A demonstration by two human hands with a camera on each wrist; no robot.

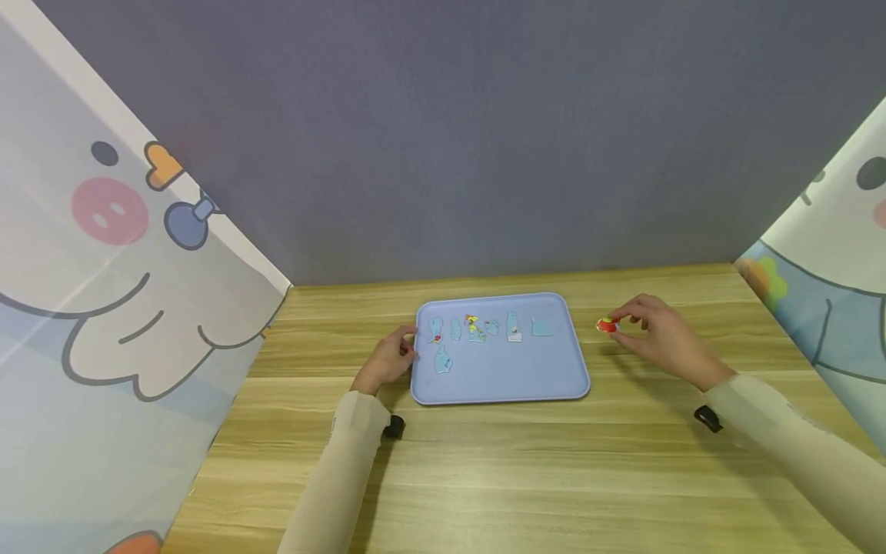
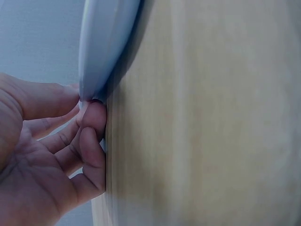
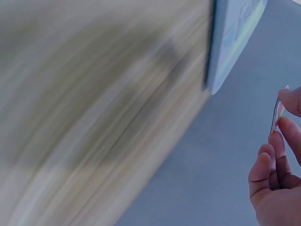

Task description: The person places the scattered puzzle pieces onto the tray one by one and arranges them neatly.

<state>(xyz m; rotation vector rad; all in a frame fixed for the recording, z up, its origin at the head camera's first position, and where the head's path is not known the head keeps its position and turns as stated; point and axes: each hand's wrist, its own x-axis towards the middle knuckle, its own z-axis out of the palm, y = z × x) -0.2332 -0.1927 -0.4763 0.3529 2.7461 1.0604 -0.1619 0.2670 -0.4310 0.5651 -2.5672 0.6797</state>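
Observation:
My right hand (image 1: 661, 338) is off the tray's right side, above the table, pinching a small red-and-yellow puzzle piece (image 1: 607, 325) between thumb and fingertips. In the right wrist view the piece (image 3: 278, 113) shows nearly edge-on. At the left side of the blue tray (image 1: 512, 381), my left hand (image 1: 389, 358) grips the rim. The left wrist view has the thumb against the rim (image 2: 94, 70) and curled fingers below it, close to the tabletop. Several flat, light-blue puzzle pieces (image 1: 542, 328) lie in the tray, mostly along its far side; one piece (image 1: 444, 359) lies nearer at the left.
The wooden table (image 1: 526, 477) extends around the tray. A grey panel (image 1: 484, 138) rises behind it, and cartoon-printed walls (image 1: 104, 308) stand at left and right. Black wrist straps (image 1: 707, 418) are on both sleeves.

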